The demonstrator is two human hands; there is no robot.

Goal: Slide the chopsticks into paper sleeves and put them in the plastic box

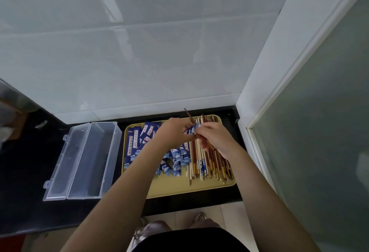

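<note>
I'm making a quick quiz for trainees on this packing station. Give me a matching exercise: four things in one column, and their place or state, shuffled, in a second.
Things:
1. plastic box
2. loose chopsticks
3. paper sleeves
4. tray

Place or state:
A. piled on the tray's left part
B. yellow, on the dark counter
C. clear, lid open, nothing inside, left of the tray
D. lying on the tray's right part

Pairs: 1-C, 2-D, 3-A, 4-B

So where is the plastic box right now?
In the head view, the plastic box sits open on the dark counter, just left of the yellow tray.
</note>
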